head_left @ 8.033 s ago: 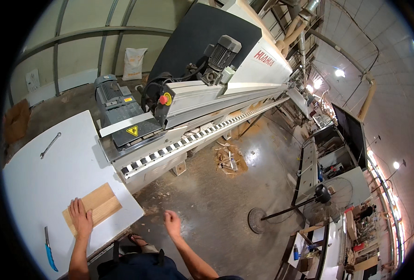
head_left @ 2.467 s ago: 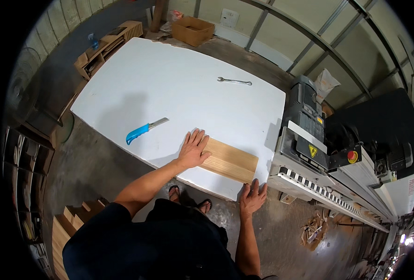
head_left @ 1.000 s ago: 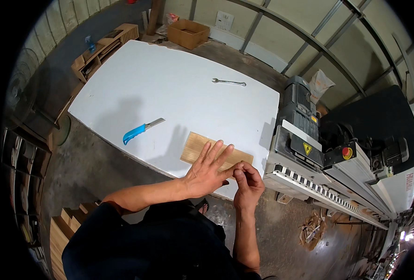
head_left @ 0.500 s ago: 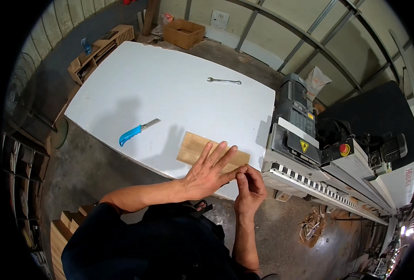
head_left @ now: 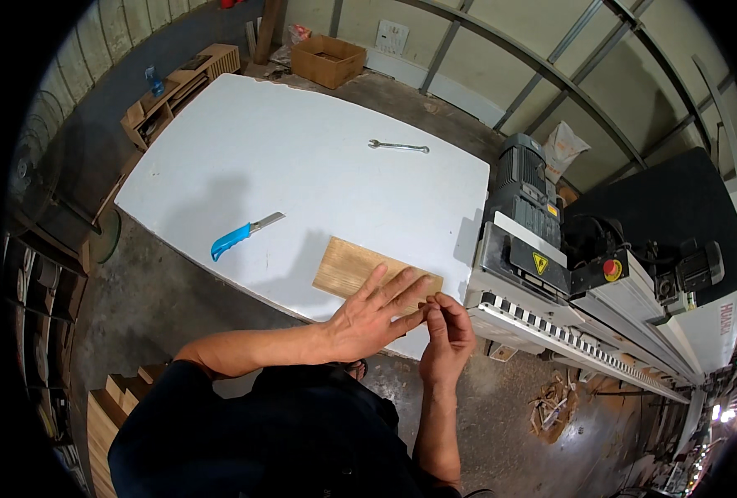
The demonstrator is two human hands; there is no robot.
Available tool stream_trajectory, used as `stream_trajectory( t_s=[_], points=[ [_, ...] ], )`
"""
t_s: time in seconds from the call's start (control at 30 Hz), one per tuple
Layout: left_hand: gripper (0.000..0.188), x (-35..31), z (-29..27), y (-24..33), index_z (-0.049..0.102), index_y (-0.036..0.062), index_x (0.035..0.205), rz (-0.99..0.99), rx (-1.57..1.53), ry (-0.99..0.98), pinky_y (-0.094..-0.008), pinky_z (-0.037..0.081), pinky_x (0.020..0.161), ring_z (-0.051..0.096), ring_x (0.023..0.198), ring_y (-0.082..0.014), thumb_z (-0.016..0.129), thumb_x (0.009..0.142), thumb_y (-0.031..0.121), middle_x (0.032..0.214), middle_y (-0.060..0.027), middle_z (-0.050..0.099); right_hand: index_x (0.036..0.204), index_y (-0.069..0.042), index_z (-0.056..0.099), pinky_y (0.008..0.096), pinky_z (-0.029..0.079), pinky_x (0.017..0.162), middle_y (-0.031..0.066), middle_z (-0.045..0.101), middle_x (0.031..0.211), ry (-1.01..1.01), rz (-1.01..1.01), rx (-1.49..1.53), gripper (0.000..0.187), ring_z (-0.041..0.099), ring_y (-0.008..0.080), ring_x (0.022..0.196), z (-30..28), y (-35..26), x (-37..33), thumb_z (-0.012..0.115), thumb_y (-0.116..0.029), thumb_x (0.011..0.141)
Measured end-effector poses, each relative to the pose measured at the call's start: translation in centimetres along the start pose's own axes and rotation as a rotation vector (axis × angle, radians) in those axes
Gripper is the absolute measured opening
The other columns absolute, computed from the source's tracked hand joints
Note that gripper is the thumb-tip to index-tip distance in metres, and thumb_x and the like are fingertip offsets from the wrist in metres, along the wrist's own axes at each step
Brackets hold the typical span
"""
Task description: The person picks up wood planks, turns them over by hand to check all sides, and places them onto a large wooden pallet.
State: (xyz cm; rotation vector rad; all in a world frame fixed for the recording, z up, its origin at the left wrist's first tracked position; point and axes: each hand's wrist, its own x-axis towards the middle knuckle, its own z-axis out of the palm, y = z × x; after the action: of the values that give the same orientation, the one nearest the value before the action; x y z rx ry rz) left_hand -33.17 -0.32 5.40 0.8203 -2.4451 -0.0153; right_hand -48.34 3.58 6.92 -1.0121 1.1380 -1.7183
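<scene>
A small rectangular wooden panel (head_left: 350, 266) lies near the front right edge of a large white table (head_left: 302, 158). My left hand (head_left: 375, 314) is spread flat, fingers apart, over the panel's near right part. My right hand (head_left: 447, 334) is just right of it, fingertips pinched together at the panel's right end; whether it holds anything I cannot make out. A knife with a blue handle (head_left: 242, 236) lies on the table to the left of the panel.
A metal wrench (head_left: 397, 146) lies at the table's far side. A large grey machine (head_left: 551, 249) with a toothed rail, motor and red stop button stands right of the table. Wooden crates and a cardboard box (head_left: 329, 60) sit beyond; stacked boards (head_left: 107, 411) lie lower left.
Over the last second my left hand stayed spread on the panel and my right hand's fingers stayed pinched at its right end. Earlier the right hand was off the table edge.
</scene>
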Motion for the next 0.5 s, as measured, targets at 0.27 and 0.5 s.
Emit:
stream_trajectory(
  t_s=[0.27, 0.5],
  points=[
    [0.03, -0.67, 0.42, 0.63, 0.07, 0.0169, 0.107, 0.14, 0.095, -0.054, -0.0556, 0.01, 0.115, 0.009, 0.146, -0.0289, 0.06, 0.08, 0.026, 0.154, -0.0083, 0.028, 0.106, 0.003, 0.064, 0.0243, 0.05, 0.078, 0.0064, 0.067, 0.096, -0.038, 0.05, 0.011, 0.019, 0.062, 0.0115, 0.087, 0.42, -0.97, 0.42, 0.066, 0.001, 0.087],
    [0.019, -0.68, 0.38, 0.71, 0.07, 0.0159, 0.095, 0.142, 0.101, -0.035, -0.0559, 0.012, 0.116, 0.009, 0.146, -0.0288, 0.06, 0.083, 0.026, 0.151, -0.0065, 0.032, 0.103, 0.002, 0.065, 0.0235, 0.049, 0.078, 0.0065, 0.067, 0.096, -0.039, -0.002, 0.012, 0.018, 0.062, 0.0114, 0.087, -0.08, -0.36, 0.24, 0.067, 0.002, 0.086]
  ],
)
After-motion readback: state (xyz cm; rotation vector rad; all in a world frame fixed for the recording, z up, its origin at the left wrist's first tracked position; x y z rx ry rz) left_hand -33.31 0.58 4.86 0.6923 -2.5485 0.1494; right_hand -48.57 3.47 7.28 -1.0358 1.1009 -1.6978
